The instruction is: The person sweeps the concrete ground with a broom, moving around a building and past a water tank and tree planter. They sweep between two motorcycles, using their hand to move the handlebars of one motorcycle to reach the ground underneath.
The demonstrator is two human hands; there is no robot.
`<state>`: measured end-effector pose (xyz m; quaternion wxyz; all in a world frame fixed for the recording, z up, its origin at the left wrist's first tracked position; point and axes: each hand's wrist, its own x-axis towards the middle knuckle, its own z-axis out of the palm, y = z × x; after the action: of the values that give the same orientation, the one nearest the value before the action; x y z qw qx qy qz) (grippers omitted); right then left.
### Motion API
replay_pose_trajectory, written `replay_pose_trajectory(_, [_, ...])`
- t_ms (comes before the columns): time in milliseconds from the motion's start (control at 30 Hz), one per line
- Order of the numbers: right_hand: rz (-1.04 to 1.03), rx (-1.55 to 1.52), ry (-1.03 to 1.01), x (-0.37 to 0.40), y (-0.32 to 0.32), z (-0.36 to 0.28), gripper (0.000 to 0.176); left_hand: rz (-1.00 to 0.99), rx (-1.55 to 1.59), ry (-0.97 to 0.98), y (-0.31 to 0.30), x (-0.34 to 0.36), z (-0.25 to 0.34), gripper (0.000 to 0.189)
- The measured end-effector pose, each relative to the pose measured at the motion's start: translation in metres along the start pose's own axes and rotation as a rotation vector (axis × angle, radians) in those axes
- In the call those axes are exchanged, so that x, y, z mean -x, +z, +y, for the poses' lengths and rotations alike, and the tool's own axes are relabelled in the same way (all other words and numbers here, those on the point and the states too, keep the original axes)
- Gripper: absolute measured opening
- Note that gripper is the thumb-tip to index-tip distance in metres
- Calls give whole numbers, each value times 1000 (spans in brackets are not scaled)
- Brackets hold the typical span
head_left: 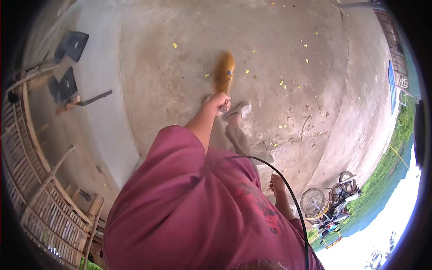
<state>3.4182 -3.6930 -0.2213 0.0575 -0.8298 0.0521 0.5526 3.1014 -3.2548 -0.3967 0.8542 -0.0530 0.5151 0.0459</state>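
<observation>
My left hand [219, 102] is closed in a fist around the handle of a short broom [222, 74]. The broom is golden-brown with a blue band near its middle, and its bristle end is smeared by motion. It points away from me, low over the concrete floor, just past my shoes [243, 109]. At my right side hangs my right hand [277, 183], its fingers loosely bent and apart, with no object visible in them. Small yellow leaves [282, 83] lie scattered beyond the broom and to its right.
A slatted bamboo bench [54, 211] stands at the left. Near it are two black objects [75, 46] and a dark-bladed tool [94, 97] with a wooden handle. Motorbikes [330, 200] are parked at the lower right, by greenery. A black cable [288, 184] crosses in front of my shirt.
</observation>
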Motion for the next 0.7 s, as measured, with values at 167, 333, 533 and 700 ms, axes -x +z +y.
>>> replay_pose_trajectory(167, [-116,-46,-308,26,19,-166,34,-271,-144,32,80,64,40,21])
replay_pose_trajectory(333, [-116,-144,-559,10,-27,-241,31,299,-931,198,31,184,40,34])
replay_pose_trajectory(533, [58,-290,-227,-22,-83,-179,29,1075,-1590,245,-151,337,29,45])
replay_pose_trajectory(700, [109,-302,80,-10,-85,-68,10,1193,-1158,-53,-207,358,71,44])
